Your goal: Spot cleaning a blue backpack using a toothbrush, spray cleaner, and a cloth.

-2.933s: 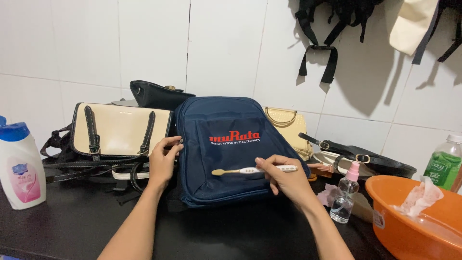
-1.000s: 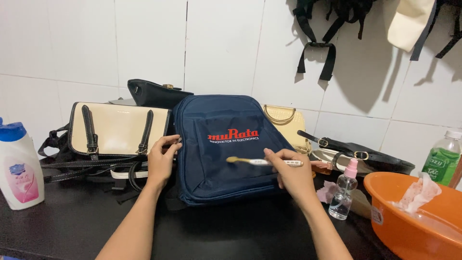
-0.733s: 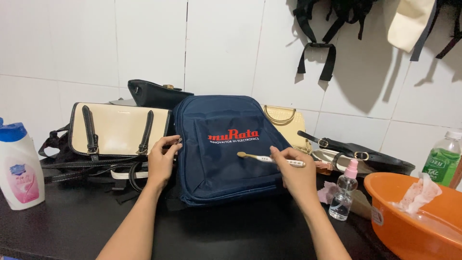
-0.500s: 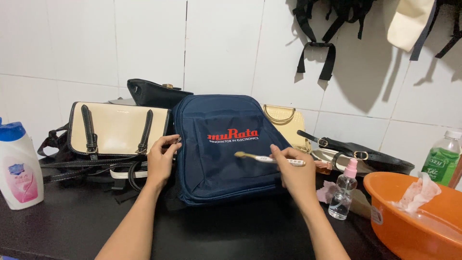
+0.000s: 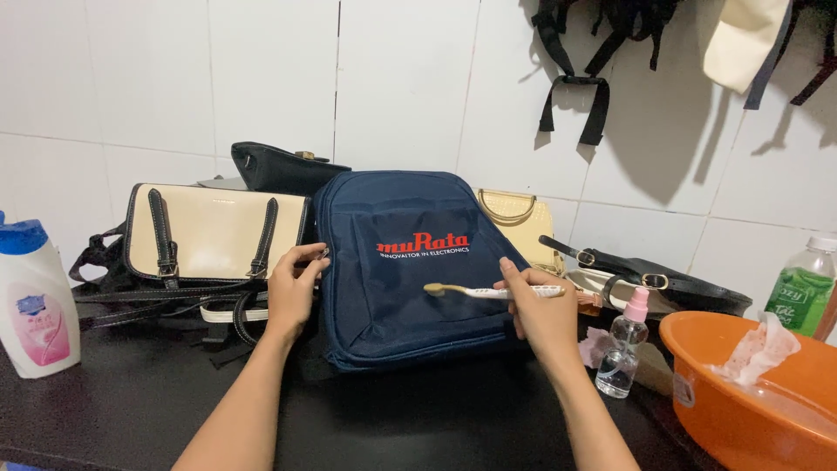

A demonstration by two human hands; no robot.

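Toothbrush (image 5: 488, 292): light, stiff; right hand (image 5: 542, 312) pinches handle, bristles on navy backpack (image 5: 410, 262). Backpack soft, floppy; left hand (image 5: 292, 292) clamps its left edge.

Your right hand (image 5: 542, 318) hides the toothbrush (image 5: 488, 292) handle's end. The orange basin (image 5: 741, 410) and green bottle (image 5: 806, 292) run off the right edge; the backpack (image 5: 410, 270) covers the yellow bag (image 5: 519, 222).
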